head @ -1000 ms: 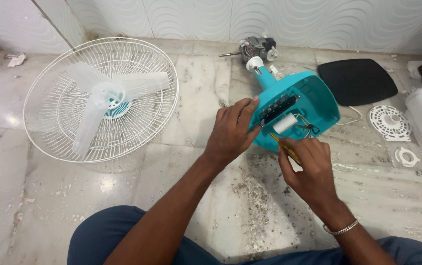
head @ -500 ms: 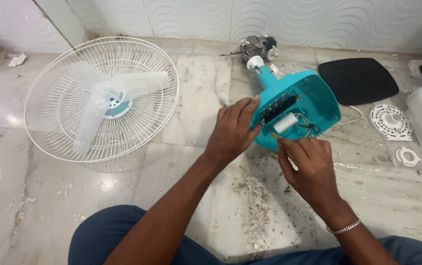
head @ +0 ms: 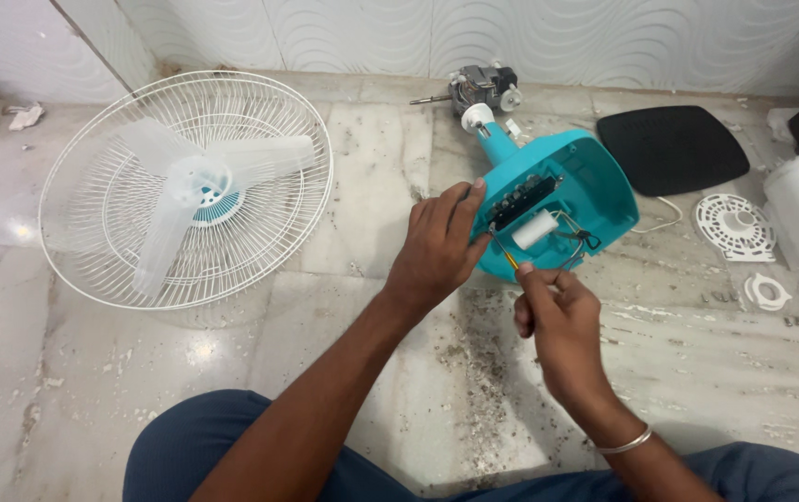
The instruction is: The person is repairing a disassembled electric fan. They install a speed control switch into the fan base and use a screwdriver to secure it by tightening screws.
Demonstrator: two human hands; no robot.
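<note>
- Gripping the rim of the teal base, the left hand is closed on its 9 o'clock edge, fingers curled over the lip.
- Right hand: closed in a pinch on a thin yellow-shafted tool, tip pointed into the open underside of the base at its 7 o'clock corner.
- Base location: floor centre-right, tilted, underside toward the camera; its neck points to 11 o'clock.
- Inside the base: dark switch block, white capacitor, loose wires.
- Handling judgement: the shell appears to be light, stiff plastic, smooth and likely to slide on the marble; hold by the rim or neck, not by the wires, which look easily pulled.
- At 12 o'clock of the base: bare motor.
- At 9 o'clock: white grille with translucent blade.
- At 2 to 4 o'clock: black cover, white vented disc, small white rings.
</note>
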